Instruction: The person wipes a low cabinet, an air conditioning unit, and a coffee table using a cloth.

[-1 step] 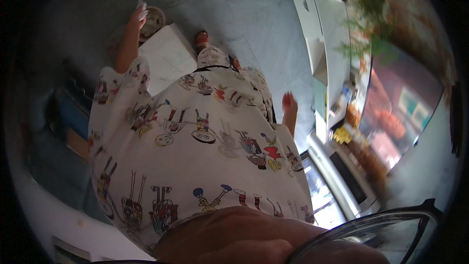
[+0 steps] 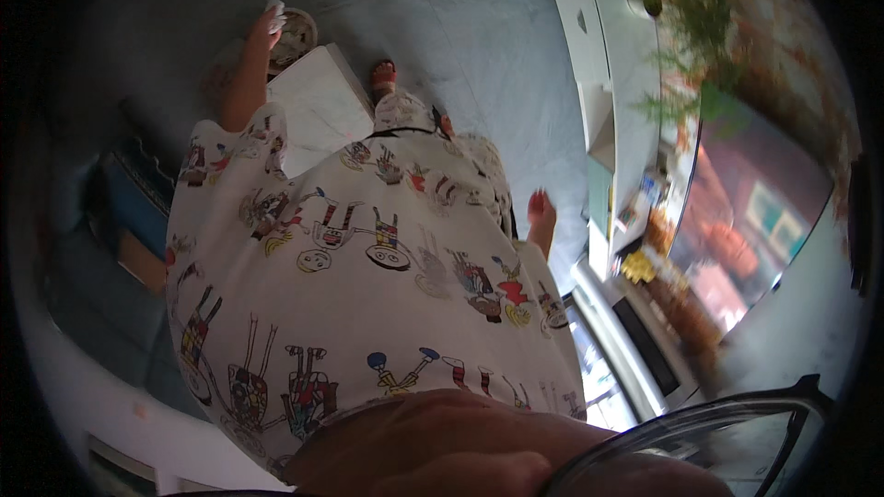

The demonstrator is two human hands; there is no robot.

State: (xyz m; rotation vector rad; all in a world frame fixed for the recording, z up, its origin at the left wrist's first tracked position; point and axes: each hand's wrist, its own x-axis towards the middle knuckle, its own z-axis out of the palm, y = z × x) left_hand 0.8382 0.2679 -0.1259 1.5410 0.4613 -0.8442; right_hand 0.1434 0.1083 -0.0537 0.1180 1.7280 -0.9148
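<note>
**White crumple held out beside the round bin, left side; right hand carries nothing visible**

Largest first. Grey floor (image 2: 460, 28) underfoot. Along the right, a long white cabinet (image 2: 564, 11); a television (image 2: 760, 207) stands beyond it, its lit picture facing the room, presumably for viewing from where the person stands. Leafy plant (image 2: 686, 46) near the television's upper edge, blurred; likely decoration.

Mid-size: a pale, flat-topped surface (image 2: 322, 106) in front of the person, left of the sandalled foot (image 2: 384, 75). The round bin (image 2: 314, 30) sits just past its far edge, mouth up; probably put there to be within arm's reach while leaving the top free. Contents mottled, too small to identify.

Smaller: left hand (image 2: 265, 29), arm stretched forward, fingers closed round a white crumpled tissue (image 2: 275, 7). The tissue pokes out past the fingers, which suggests a light pinch, enough for something soft. It appears at the bin's left rim in this view; height above the rim cannot be judged. Right hand (image 2: 541, 209) hangs out to the side, fingers loosely extended, perhaps for balance. Tissue may be cloth; material uncertain.
</note>
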